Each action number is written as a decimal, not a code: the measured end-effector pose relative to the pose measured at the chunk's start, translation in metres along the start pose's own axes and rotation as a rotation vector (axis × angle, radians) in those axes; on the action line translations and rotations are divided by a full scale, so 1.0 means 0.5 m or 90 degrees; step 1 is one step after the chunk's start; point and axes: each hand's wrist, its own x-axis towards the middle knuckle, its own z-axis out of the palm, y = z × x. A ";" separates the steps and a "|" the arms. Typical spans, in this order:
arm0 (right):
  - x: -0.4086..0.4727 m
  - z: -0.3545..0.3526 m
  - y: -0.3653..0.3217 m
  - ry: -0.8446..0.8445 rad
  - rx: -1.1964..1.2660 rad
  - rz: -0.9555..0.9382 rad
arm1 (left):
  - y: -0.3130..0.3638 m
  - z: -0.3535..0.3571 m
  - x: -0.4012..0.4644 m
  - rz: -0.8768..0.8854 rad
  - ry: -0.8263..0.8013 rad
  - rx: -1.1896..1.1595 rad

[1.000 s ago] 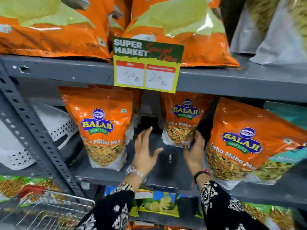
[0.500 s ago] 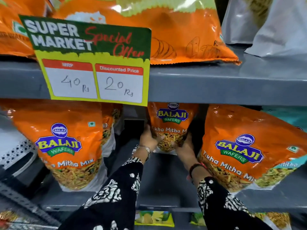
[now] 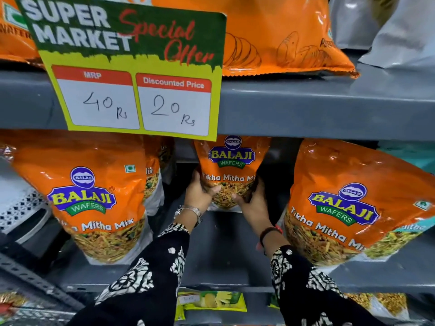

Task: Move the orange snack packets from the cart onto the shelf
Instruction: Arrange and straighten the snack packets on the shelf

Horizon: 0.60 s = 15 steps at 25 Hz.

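An orange Balaji snack packet (image 3: 231, 165) stands upright deep on the grey middle shelf (image 3: 226, 255). My left hand (image 3: 200, 194) grips its lower left side and my right hand (image 3: 253, 203) its lower right side. Another orange packet (image 3: 94, 196) stands at the shelf's front left, with one more (image 3: 154, 175) half hidden behind it. A third big orange packet (image 3: 357, 203) leans at the front right. The cart is out of sight apart from a blurred corner at the bottom left.
A green and yellow price sign (image 3: 131, 67) hangs from the upper shelf edge (image 3: 306, 109), with orange chip bags (image 3: 282, 36) and grey bags (image 3: 400, 31) above. A white perforated basket (image 3: 21, 203) sits at the left. Yellow-green packets (image 3: 211, 300) lie on the shelf below.
Both hands went from open on the bare shelf to gripping the rear orange packet's lower sides. My head moved closer and lower, so the price sign looms larger.
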 end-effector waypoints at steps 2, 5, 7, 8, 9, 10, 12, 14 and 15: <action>-0.002 -0.001 0.006 0.000 0.012 -0.007 | -0.006 0.002 -0.001 -0.003 -0.019 -0.017; 0.000 0.006 0.012 -0.015 0.019 -0.011 | -0.015 0.001 0.001 -0.021 -0.013 -0.022; 0.002 0.009 0.014 -0.018 0.020 0.001 | -0.018 -0.001 0.003 -0.032 -0.004 -0.015; 0.004 0.010 0.015 -0.020 0.018 0.006 | -0.020 -0.001 0.003 -0.032 -0.006 -0.010; 0.003 0.010 0.014 -0.024 0.016 0.008 | -0.020 0.000 0.002 -0.030 -0.007 -0.003; 0.001 0.010 0.013 -0.022 0.012 0.007 | -0.020 0.003 -0.001 -0.025 0.000 0.002; -0.018 0.004 0.012 0.013 -0.018 -0.005 | -0.021 0.008 -0.018 -0.004 0.052 0.015; -0.062 -0.012 0.019 0.058 -0.070 -0.060 | -0.020 0.017 -0.053 0.054 0.106 0.046; -0.091 -0.022 0.027 0.064 -0.103 -0.108 | -0.020 0.021 -0.073 0.096 0.120 0.068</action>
